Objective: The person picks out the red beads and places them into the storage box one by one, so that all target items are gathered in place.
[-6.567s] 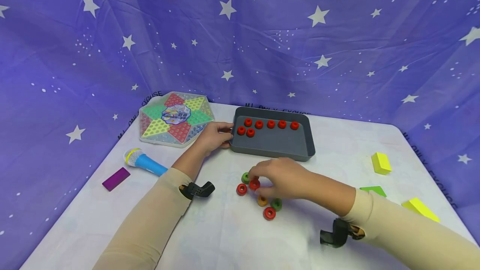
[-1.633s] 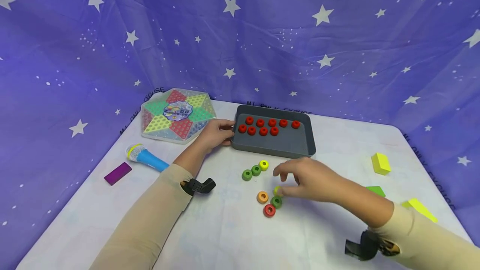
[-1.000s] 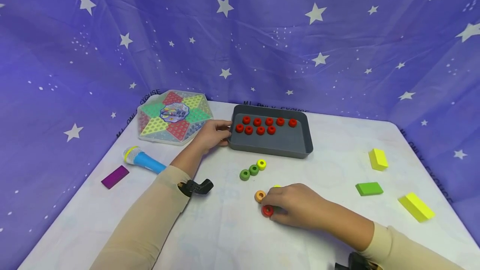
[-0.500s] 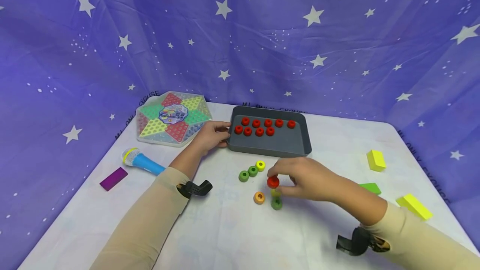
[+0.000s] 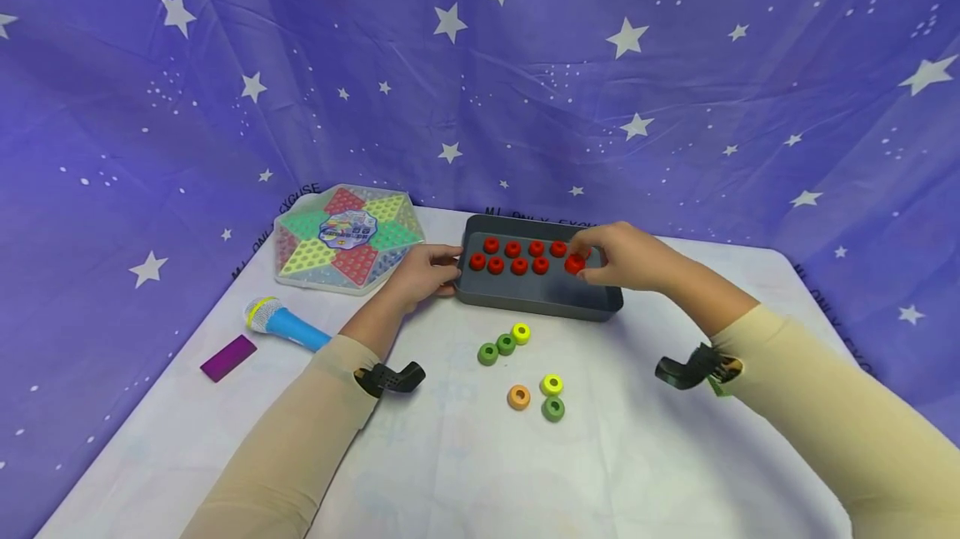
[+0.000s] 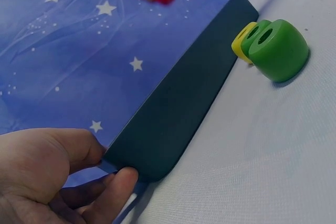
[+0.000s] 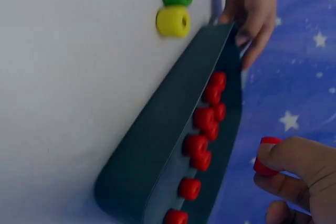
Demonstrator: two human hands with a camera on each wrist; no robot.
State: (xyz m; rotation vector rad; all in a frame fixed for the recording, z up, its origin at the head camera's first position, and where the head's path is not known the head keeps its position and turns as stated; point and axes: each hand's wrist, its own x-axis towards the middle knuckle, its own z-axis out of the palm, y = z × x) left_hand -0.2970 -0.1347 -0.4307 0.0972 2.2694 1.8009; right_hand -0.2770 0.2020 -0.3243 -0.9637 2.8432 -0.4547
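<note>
A dark grey tray (image 5: 536,299) bears two rows of red beads (image 5: 519,266). My left hand (image 5: 423,272) grips its left end, thumb and fingers at the corner in the left wrist view. Over the tray's right part, my right hand (image 5: 630,257) pinches one red bead (image 7: 266,157) between thumb and finger, held above the tray. In front of the tray lie two green beads (image 5: 488,353) and a yellow bead (image 5: 521,333) in a slanted line. Nearer still are an orange bead (image 5: 519,396), another yellow bead (image 5: 552,385) and another green bead (image 5: 554,408).
A Chinese checkers box (image 5: 349,237) stands left of the tray. A blue toy microphone (image 5: 288,324) and a purple block (image 5: 228,358) lie beyond my left forearm. My right sleeve covers most of a green block (image 5: 717,386). A starry purple cloth hangs behind.
Two more red beads joined the tray's front row. My right hand then picked the last red bead off the table and carried it up over the tray. The left hand stayed at the tray.
</note>
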